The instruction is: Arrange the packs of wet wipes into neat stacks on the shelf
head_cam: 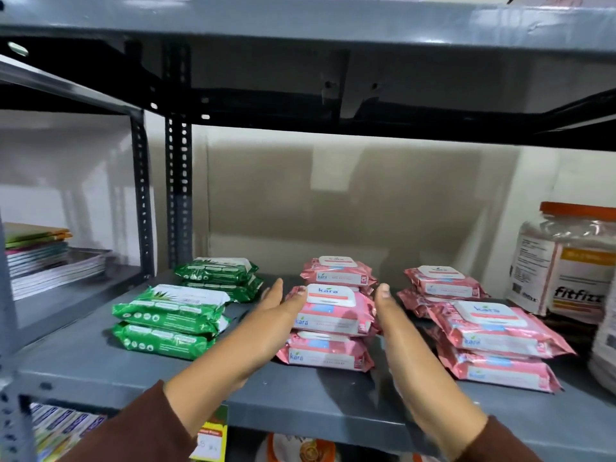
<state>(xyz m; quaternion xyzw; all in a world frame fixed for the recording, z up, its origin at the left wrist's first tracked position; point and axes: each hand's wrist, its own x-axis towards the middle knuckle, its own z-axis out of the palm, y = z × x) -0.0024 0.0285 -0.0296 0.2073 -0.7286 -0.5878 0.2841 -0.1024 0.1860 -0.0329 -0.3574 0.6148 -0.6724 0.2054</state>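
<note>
Pink wet wipe packs lie in two-high stacks on the grey shelf (pixel 100 365): a front middle stack (pixel 330 328), a back middle stack (pixel 338 273), a back right stack (pixel 443 283) and a front right stack (pixel 496 341) sitting askew. Green packs form a front stack (pixel 166 320) and a back stack (pixel 218 273) at the left. My left hand (pixel 266 325) lies flat against the left side of the front middle pink stack, its thumb on the top pack. My right hand (pixel 400 335) presses flat on that stack's right side. Fingers of both are straight, gripping nothing.
A wrapped jar with an orange lid (pixel 563 258) stands at the far right of the shelf. Books (pixel 43 258) are piled on the neighbouring shelf at left, beyond perforated uprights (pixel 178 195). Another shelf board (pixel 300 25) runs overhead. Goods show on the shelf below.
</note>
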